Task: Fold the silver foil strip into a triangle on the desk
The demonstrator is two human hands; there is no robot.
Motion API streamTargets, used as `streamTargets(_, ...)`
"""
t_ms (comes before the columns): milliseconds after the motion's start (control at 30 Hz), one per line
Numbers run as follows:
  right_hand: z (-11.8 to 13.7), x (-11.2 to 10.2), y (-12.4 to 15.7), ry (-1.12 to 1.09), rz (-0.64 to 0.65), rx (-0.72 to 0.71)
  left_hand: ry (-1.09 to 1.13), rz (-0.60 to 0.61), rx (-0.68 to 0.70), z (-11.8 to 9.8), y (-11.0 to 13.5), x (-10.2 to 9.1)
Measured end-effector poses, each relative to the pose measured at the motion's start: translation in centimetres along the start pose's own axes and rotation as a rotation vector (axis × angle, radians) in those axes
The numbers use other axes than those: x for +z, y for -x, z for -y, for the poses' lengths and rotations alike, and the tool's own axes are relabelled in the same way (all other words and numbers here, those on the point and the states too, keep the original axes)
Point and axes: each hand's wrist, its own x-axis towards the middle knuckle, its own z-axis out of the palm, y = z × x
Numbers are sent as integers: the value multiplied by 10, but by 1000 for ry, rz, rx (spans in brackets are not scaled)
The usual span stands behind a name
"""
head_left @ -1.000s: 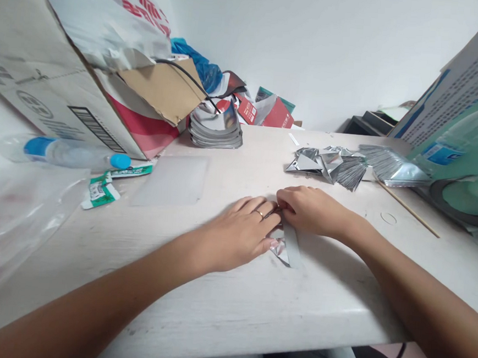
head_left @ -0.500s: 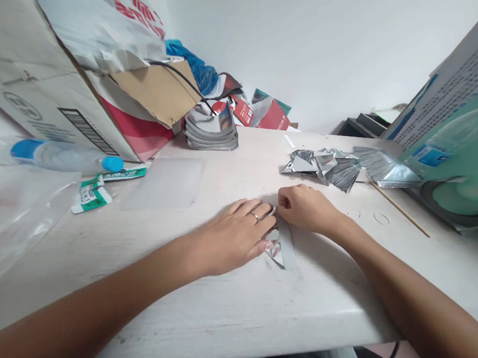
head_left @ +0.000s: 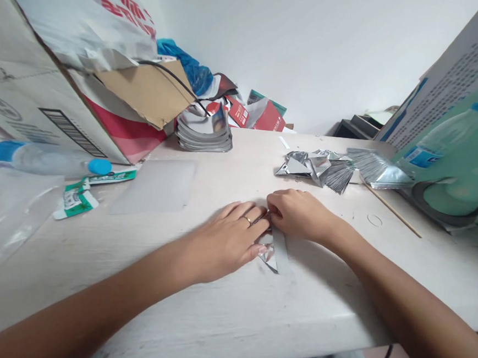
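Note:
A folded strip of silver foil packaging [head_left: 273, 252] lies on the white-painted table [head_left: 212, 315], its upper end hidden under my hands. My left hand [head_left: 221, 241], wearing a ring, presses its fingertips against the foil's upper part. My right hand [head_left: 298, 215] curls over the top end from the other side, and the two hands touch there. Beyond them lies a heap of cut foil pieces [head_left: 316, 168], and a curved stack of foil sheets [head_left: 203, 135] sits further back on the left.
A large cardboard box [head_left: 30, 96] and white sacks lean in at the left, above a plastic water bottle [head_left: 46, 159], green-and-white sachets [head_left: 75, 199] and a translucent sheet [head_left: 153, 188]. A wooden stick [head_left: 391, 210] and a green board [head_left: 451, 157] lie right.
The whole scene has shifted left in the picture as my head turned. My right hand has moved back against my left hand and curled over the foil's top end.

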Motion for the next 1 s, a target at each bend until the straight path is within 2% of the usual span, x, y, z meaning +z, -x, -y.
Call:
streamTargets(200, -3, -10, 2, -6, 48, -99, -32, 1, -4, 0, 0, 0)
streamTargets(600, -15, -13, 2, -63, 81, -222, -27, -24, 11, 1, -1, -1)
streamTargets(1000, -11, -12, 4, -38, 86, -200, -32, -33, 10, 0, -1, 1)
